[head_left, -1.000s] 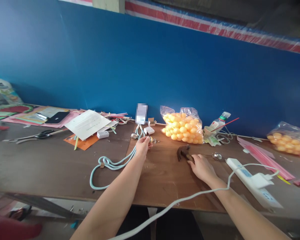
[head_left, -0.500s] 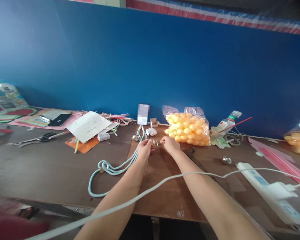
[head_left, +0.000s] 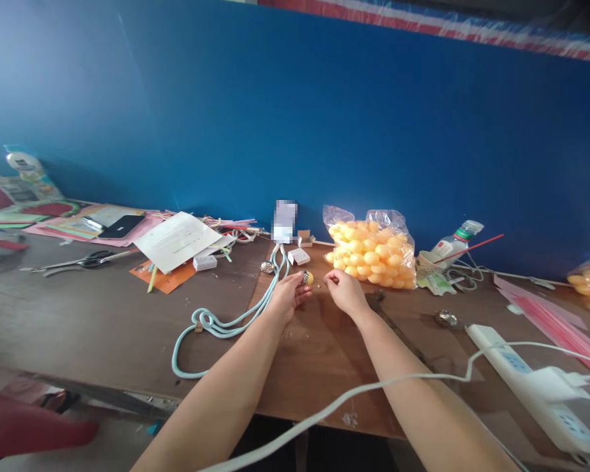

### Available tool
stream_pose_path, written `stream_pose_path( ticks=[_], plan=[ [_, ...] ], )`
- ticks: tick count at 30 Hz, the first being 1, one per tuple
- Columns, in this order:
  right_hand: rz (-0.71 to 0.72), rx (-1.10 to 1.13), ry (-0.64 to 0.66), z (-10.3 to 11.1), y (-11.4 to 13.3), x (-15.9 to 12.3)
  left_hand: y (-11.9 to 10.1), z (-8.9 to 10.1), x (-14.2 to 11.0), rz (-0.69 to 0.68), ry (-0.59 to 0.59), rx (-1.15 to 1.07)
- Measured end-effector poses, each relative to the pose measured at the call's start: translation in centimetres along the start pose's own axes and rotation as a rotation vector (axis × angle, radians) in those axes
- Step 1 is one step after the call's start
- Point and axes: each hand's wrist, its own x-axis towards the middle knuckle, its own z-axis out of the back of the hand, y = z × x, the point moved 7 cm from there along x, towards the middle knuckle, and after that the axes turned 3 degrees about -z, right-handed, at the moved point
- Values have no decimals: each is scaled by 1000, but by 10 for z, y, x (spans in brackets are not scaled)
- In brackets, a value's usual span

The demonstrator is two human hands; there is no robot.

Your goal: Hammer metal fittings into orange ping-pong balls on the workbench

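Note:
Over the brown table, my left hand [head_left: 286, 295] pinches a small yellow ball with a silvery metal piece [head_left: 308, 278] around one side. Its remaining fingers are curled below. To the right, my right hand [head_left: 345, 290] has thumb and forefinger pressed together; whatever lies between them is too small to make out. A gap separates the two hands. Behind them stands a clear plastic bag of orange-yellow balls [head_left: 368, 252]. Light blue cord [head_left: 231, 331] loops on the table left of my left hand, near a silvery openwork metal ball [head_left: 267, 267].
A white cable [head_left: 368, 391] hangs across my forearms toward a power strip [head_left: 535, 387]. Another silvery metal piece [head_left: 445, 318] lies at right. Small white boxes [head_left: 299, 256] and a phone [head_left: 285, 221] are at the back. Scissors [head_left: 91, 259] and papers [head_left: 177, 241] lie left; a bottle [head_left: 457, 241] leans right.
My hands have moved a little apart. The yellow ball in my left hand shows more plainly, and the small silvery bits seen between the hands no longer show. The camera view has shifted slightly.

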Motion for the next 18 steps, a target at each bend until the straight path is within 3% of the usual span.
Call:
stream_pose_path(
  ticks=[4, 8, 12, 18],
  plan=[
    [17, 344, -45, 6, -6, -16, 3, -4, -3, 27, 52, 5],
    [-120, 615, 87, -20, -23, -26, 2, -4, -4, 19, 49, 31],
    [-139, 740, 165, -36, -28, -29, 3, -4, -4, 38, 58, 52],
    [-96, 829, 137, -29, -19, -33, 7, -4, -2, 52, 80, 67]
  ],
)
